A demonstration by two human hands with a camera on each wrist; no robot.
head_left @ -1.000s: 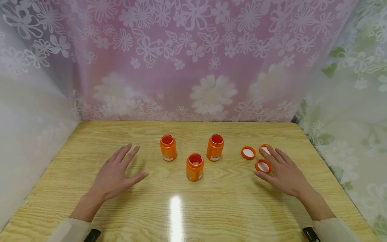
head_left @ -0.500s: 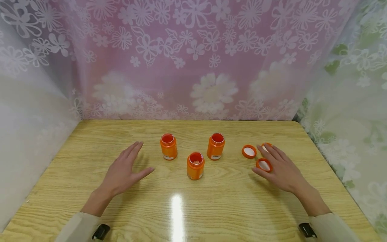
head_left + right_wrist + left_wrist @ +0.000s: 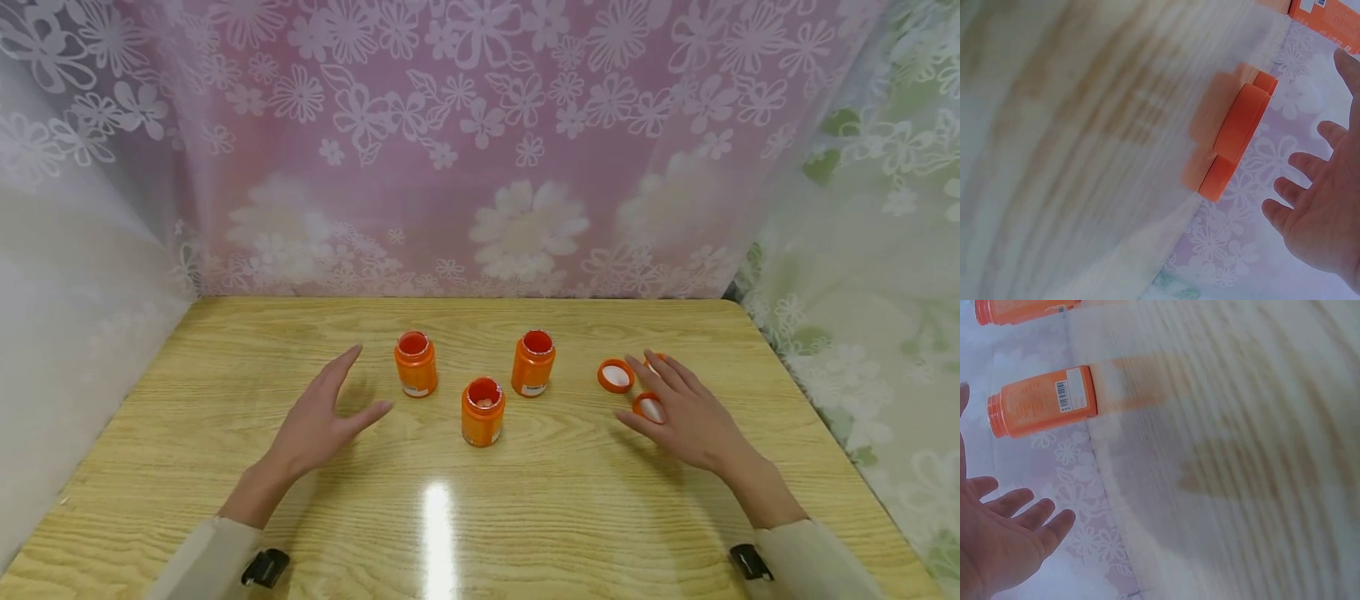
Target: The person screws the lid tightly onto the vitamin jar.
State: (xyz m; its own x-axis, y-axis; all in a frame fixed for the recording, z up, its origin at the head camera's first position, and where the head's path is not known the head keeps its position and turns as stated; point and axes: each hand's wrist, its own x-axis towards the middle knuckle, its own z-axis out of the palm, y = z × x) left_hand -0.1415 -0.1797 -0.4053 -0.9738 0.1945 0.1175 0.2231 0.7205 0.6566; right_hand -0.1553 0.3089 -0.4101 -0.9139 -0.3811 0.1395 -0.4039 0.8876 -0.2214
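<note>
Three uncapped orange bottles stand upright mid-table: a left bottle (image 3: pixel 416 367), a right bottle (image 3: pixel 533 365) and a front bottle (image 3: pixel 482 417), which has a few pale pieces inside. Their orange caps lie white inside up on the right: a left cap (image 3: pixel 616 376), a near cap (image 3: pixel 648 407) and a far cap (image 3: pixel 655 363), the last partly hidden by fingers. My left hand (image 3: pixel 318 425), thumb spread, hovers just left of the left bottle, holding nothing. Over the caps hangs my right hand (image 3: pixel 690 417), fingers extended and empty; the right wrist view shows it above the caps (image 3: pixel 1240 128).
The wooden table (image 3: pixel 480 508) carries a bright light reflection at its front. A pink floral curtain (image 3: pixel 480 167) closes off the back, with pale curtains on both sides. Each sleeve has a black device (image 3: pixel 266 568) near the cuff.
My left hand has moved right and slightly forward, closer to the left bottle. My right hand has shifted slightly left over the caps. Bottles and caps have stayed put.
</note>
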